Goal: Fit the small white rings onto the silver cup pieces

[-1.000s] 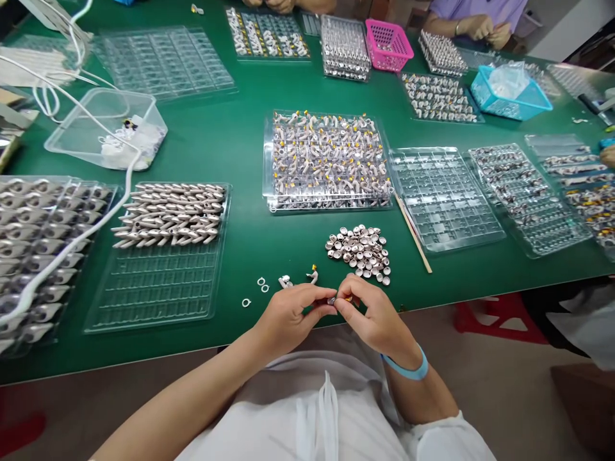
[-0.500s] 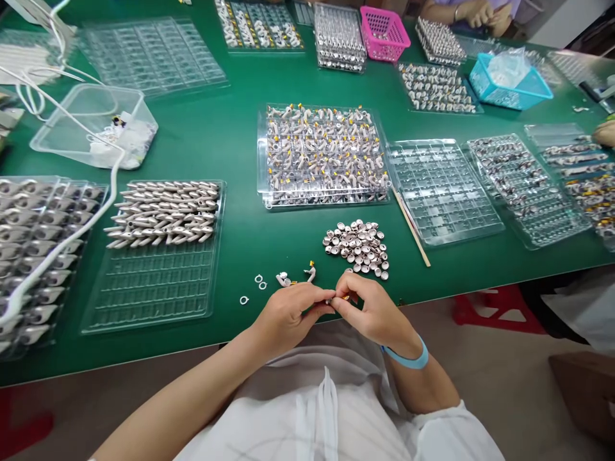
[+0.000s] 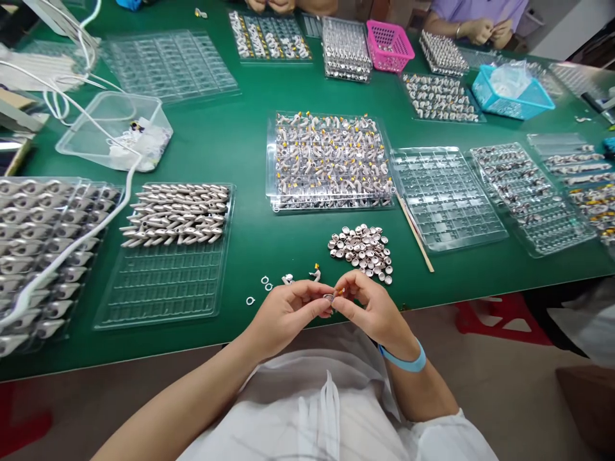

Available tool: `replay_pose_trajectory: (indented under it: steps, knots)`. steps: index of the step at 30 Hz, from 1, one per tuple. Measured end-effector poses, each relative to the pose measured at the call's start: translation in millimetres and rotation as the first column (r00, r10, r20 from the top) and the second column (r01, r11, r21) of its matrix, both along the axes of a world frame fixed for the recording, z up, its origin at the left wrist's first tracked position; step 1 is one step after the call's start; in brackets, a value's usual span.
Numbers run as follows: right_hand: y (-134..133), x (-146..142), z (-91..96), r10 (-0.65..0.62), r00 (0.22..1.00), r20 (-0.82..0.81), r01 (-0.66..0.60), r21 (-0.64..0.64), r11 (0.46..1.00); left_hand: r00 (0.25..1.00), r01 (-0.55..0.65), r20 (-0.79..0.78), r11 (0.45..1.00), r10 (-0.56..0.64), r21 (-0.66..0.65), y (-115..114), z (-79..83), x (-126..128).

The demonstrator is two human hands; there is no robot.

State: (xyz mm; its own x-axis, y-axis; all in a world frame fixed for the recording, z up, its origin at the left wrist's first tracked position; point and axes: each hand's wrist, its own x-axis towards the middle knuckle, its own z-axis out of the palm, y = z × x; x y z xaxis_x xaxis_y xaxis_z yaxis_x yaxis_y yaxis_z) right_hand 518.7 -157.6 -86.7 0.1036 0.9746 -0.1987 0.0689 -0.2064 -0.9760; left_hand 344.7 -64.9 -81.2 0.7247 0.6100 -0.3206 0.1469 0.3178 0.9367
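In front of my body my two hands meet fingertip to fingertip at the table edge. My left hand (image 3: pixel 291 314) pinches a small round silvery part (image 3: pixel 328 297) between thumb and forefinger. Closed beside it, my right hand (image 3: pixel 372 307) grips a small part with an orange tip (image 3: pixel 340 292); the fingers hide most of it. Just beyond the hands lie a pale curved piece with a yellow end (image 3: pixel 316 273), another small pale piece (image 3: pixel 287 279) and three thin white rings (image 3: pixel 250 300). A heap of small silvery round caps (image 3: pixel 362 250) lies beyond my right hand.
A tray of yellow-tipped pieces (image 3: pixel 331 160) stands mid-table, beside a thin wooden stick (image 3: pixel 417 237) and a clear tray (image 3: pixel 451 198). On the left are a tray of silvery parts (image 3: pixel 177 214), a clear tub (image 3: pixel 86 144) and a white cable (image 3: pixel 72 253). Co-workers' hands (image 3: pixel 485 30) show across the table.
The view has shifted slightly, so the table's things appear a little lower and farther right. My fingers have turned the small parts, and the round silvery one now shows more.
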Motion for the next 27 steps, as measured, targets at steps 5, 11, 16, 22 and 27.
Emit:
replay_pose_trajectory:
  steps: [5, 11, 16, 22, 27]
  knots:
    - [-6.5, -4.7, -8.1, -0.065, 0.99, -0.123, 0.068, 0.027, 0.997, 0.999, -0.047, -0.002, 0.986, 0.047, -0.16, 0.8, 5.2, 4.1]
    - [-7.0, -9.9, -11.7, -0.121, 0.991, -0.048, 0.123, 0.04, 0.992, 0.995, -0.098, -0.052, 0.968, 0.089, -0.232, 0.6, 2.7, 9.4]
    - [-5.2, -9.4, -14.6, -0.116, 0.993, -0.011, 0.117, 0.048, 0.992, 0.992, -0.121, -0.065, 0.962, 0.109, -0.244, 1.0, 1.0, 10.7]
    - [-5.4, -9.6, -8.1, -0.053, 0.998, 0.026, 0.052, 0.046, 0.998, 0.991, -0.113, -0.085, 0.981, 0.1, -0.159, -3.8, 4.1, 5.9]
    - [-6.6, -13.8, -0.1, -0.034, 0.994, 0.102, 0.023, 0.099, 0.995, 0.991, -0.075, -0.112, 0.996, 0.071, -0.037, -5.3, 6.2, 1.1]
